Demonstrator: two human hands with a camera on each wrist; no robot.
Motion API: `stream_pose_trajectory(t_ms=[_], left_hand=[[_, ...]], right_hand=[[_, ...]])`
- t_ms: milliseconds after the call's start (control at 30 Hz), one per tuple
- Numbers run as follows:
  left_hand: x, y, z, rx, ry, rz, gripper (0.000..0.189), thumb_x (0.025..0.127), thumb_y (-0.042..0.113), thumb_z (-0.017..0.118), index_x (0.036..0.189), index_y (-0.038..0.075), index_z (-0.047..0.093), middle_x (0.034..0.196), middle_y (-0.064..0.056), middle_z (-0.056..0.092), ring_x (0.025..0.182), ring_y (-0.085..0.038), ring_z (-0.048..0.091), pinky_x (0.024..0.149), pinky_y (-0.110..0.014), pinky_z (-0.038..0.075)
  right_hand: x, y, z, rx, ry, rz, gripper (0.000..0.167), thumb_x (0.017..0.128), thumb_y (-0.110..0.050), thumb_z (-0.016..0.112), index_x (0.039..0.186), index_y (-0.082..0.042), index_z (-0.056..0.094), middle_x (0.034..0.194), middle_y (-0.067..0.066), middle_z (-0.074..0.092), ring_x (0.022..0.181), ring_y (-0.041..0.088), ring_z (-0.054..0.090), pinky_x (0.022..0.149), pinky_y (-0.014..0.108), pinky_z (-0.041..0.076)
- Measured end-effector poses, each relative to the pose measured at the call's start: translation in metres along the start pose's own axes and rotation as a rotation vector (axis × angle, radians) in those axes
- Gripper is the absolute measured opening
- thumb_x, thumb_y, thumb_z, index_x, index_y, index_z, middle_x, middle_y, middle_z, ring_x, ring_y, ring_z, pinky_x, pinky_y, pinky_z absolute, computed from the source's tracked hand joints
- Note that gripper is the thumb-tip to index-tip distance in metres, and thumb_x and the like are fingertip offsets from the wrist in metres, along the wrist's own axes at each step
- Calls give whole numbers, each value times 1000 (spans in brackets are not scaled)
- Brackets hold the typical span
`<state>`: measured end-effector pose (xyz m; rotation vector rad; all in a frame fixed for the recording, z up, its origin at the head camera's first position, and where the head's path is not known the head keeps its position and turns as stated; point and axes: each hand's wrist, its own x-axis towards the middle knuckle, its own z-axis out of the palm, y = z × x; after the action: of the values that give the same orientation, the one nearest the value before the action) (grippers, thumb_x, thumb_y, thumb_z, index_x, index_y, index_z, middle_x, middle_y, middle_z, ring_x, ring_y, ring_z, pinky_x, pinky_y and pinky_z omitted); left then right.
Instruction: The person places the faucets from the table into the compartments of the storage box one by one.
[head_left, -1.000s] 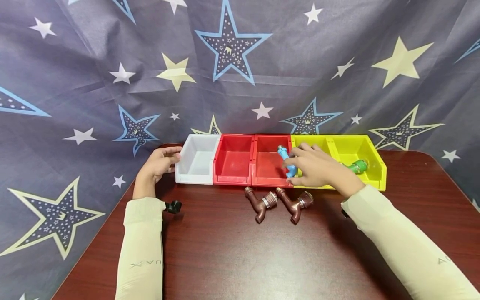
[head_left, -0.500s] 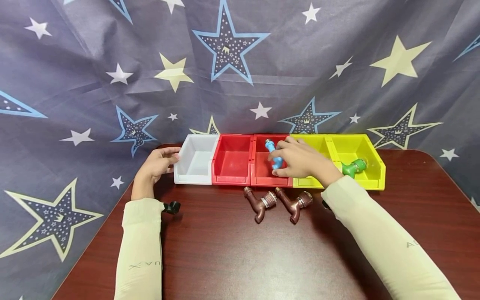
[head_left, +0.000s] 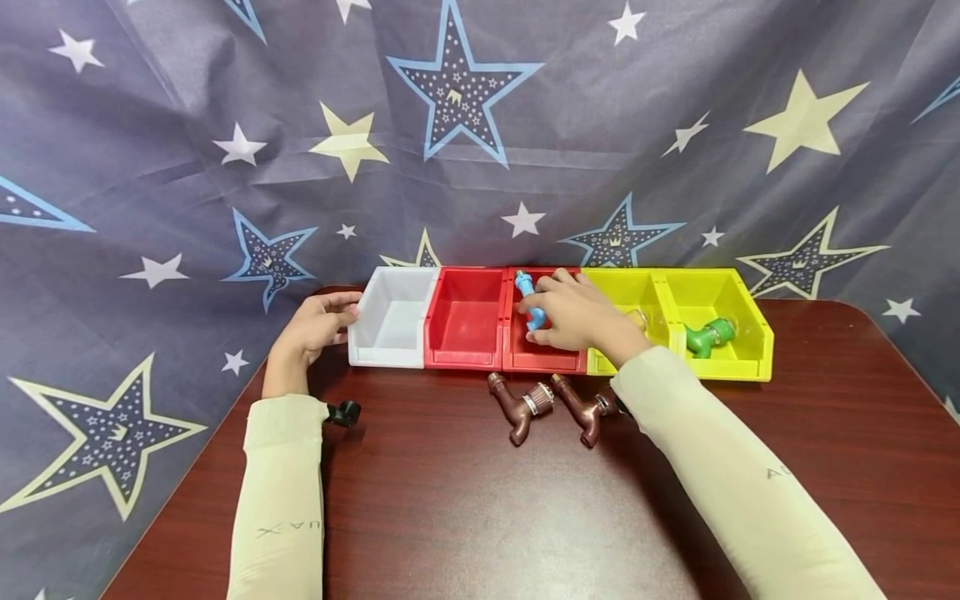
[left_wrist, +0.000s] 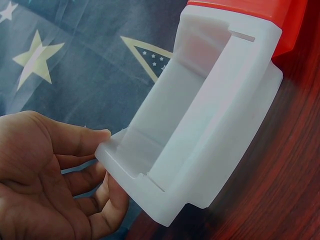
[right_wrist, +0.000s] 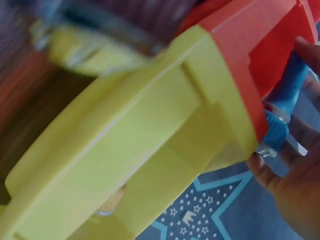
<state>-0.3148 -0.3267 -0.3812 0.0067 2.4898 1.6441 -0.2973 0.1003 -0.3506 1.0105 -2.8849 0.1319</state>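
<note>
My right hand [head_left: 573, 312] holds a small blue tap [head_left: 525, 286] over the right-hand red bin [head_left: 542, 362]. In the right wrist view the fingers curl about the blue tap [right_wrist: 289, 90], close to the red bin's wall. At the left end of the row, my left hand [head_left: 311, 332] grips the side of a white bin [head_left: 388, 357]. The left wrist view has the thumb at the white bin's rim [left_wrist: 132, 192] and the other fingers curled against its outer side.
Two brown taps [head_left: 519, 410] [head_left: 588, 412] lie on the table in front. A green tap [head_left: 708, 337] lies in the far-right yellow bin [head_left: 759, 354]. A tap's handle [head_left: 637, 318] shows in the other yellow bin [head_left: 618, 287]. Another red bin [head_left: 465, 358] adjoins the white one. A starry cloth hangs behind.
My right hand has moved left with the blue tap, from the yellow bin's edge to over the right-hand red bin. The left hand has stayed at the white bin.
</note>
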Motion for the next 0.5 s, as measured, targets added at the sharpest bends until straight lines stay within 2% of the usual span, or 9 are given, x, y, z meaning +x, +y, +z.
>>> stream_pose_trajectory(t_ms=[200,333,500], left_hand=[[-1,-1,0,10,0,-5,49,107,11,52,154,2,43,145,-21,49,118,-27,56,87,-32,54],[-1,0,0,0,0,-6,49,107,11,52,154,3,43,146,-22,49,120,-30,55,87,-32,55],[0,0,1,-12,-7,-5,50,107,10,53,155,2,42,147,-23,48,122,-32,55,91,-37,54]], right_hand=[[9,-10,3,-30,-28,53,46,90,-42,77,133,-27,68,129,7,62,116,29,48,97,52,37],[12,-14,4,-33,-37,99,44,89,-38,78,131,-26,70,126,8,62,113,30,48,93,51,37],[11,-15,6,-21,-91,154,43,90,-36,78,130,-25,70,122,7,61,109,29,47,96,52,36]])
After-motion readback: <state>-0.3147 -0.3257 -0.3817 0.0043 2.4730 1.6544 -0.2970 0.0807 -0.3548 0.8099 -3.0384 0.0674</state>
